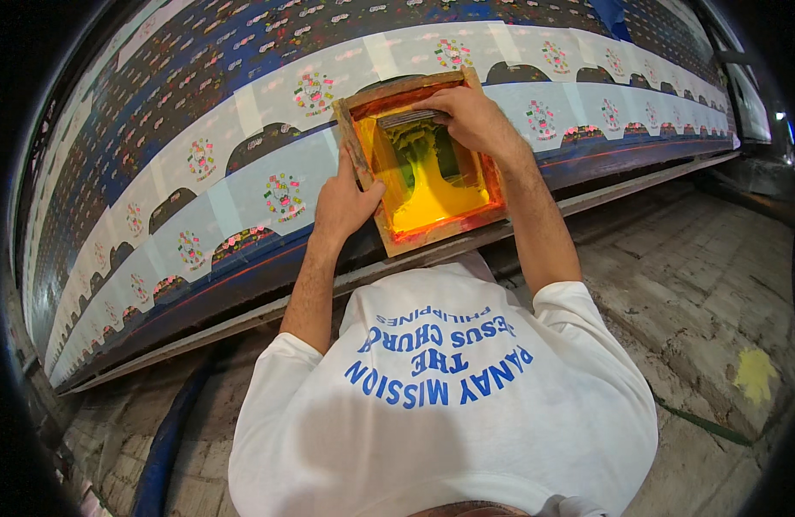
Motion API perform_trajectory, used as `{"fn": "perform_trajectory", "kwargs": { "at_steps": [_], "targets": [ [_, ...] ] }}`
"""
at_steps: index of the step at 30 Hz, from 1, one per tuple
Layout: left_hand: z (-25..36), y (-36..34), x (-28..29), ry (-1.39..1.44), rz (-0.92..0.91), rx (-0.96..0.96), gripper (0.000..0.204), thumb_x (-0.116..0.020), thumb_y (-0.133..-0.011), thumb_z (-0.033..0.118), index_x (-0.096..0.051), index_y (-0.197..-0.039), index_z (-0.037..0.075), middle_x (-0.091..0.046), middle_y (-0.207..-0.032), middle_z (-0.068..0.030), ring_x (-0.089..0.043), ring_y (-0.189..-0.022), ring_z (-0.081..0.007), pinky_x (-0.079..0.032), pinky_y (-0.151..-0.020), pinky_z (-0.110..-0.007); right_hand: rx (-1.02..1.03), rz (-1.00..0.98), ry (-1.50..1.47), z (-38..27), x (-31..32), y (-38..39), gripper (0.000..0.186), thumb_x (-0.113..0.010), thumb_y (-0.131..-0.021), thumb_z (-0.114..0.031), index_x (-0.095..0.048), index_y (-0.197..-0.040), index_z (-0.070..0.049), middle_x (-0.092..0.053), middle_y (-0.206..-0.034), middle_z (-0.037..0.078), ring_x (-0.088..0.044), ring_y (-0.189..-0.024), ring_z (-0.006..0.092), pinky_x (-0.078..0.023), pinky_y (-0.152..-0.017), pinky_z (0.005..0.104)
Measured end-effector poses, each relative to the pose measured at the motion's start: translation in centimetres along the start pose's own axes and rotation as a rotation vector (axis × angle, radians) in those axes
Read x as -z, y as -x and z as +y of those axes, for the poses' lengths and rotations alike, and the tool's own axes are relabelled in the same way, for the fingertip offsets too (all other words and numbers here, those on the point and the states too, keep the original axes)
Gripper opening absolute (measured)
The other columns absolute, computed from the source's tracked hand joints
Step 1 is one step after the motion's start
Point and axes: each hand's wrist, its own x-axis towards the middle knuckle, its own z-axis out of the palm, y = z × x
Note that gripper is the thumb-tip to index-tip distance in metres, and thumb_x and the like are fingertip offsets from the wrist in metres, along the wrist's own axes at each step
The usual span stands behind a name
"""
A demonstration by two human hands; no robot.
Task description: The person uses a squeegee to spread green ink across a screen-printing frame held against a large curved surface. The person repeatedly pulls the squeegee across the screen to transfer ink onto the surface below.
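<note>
A wooden screen-printing frame (447,231), stained orange and red, lies tilted on the near edge of the long printing table. Thick yellow ink (430,196) pools on its mesh toward the near side and trails up to the far end. My left hand (346,200) grips the frame's left side, thumb on the near part and forefinger stretched along the wood. At the frame's far end my right hand (477,122) is closed on a squeegee (404,119), its blade reaching left across the mesh. The fingertips of this hand are partly hidden.
White cut pieces (242,194) with colourful prints lie in two curving rows along the table. Dark ink-spotted table surface (199,73) extends behind them. A rail (604,196) runs along the near edge. On the concrete floor (699,258) lies a blue hose (169,439).
</note>
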Motion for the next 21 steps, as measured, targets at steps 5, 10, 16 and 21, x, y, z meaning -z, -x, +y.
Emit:
{"fn": "perform_trajectory", "kwargs": {
  "at_steps": [5, 10, 16, 21],
  "targets": [
    [0.8, 0.3, 1.1, 0.014, -0.108, 0.106, 0.112, -0.072, -0.094, 0.043, -0.014, -0.170, -0.017, -0.077, -0.093, -0.0363, -0.079, -0.088, -0.0518, -0.065, -0.080, -0.055, -0.092, -0.079, -0.052, -3.1, -1.1, 5.0, 0.049, -0.066, -0.095, 0.009, -0.080, -0.137, -0.011, -0.078, -0.133, 0.015, -0.070, -0.126, 0.0380, -0.056, -0.111, 0.0451],
    [0.5, 0.2, 0.2, 0.067, -0.097, 0.086, 0.112, -0.070, -0.096, 0.038, -0.007, -0.172, -0.015, -0.077, -0.102, -0.0386, -0.078, -0.095, -0.0539, -0.064, -0.086, -0.056, -0.081, -0.010, -0.096, -5.2, -2.4, 13.1, 0.052, -0.065, -0.088, 0.009, -0.081, -0.133, -0.011, -0.077, -0.134, 0.013, -0.069, -0.127, 0.0357, -0.054, -0.111, 0.0477],
    [1.4, 0.3, 0.1, 0.092, -0.044, 0.125, 0.111, -0.072, -0.095, 0.031, -0.005, -0.174, -0.009, -0.080, -0.108, -0.0336, -0.079, -0.098, -0.0519, -0.064, -0.089, -0.054, -0.025, 0.058, -0.060, -5.3, -2.9, 14.8, 0.054, -0.069, -0.087, 0.008, -0.079, -0.136, -0.013, -0.075, -0.134, 0.008, -0.068, -0.127, 0.0322, -0.056, -0.110, 0.0463],
    [5.1, -0.1, -1.5, 0.179, -0.008, 0.118, 0.108, -0.072, -0.094, 0.025, -0.008, -0.177, -0.002, -0.083, -0.109, -0.0259, -0.082, -0.092, -0.0438, -0.066, -0.083, -0.050, -0.033, 0.074, -0.079, -2.0, -1.0, 16.1, 0.054, -0.071, -0.086, 0.006, -0.079, -0.136, -0.013, -0.075, -0.134, 0.007, -0.068, -0.127, 0.0312, -0.055, -0.110, 0.0459]
  ]
}}
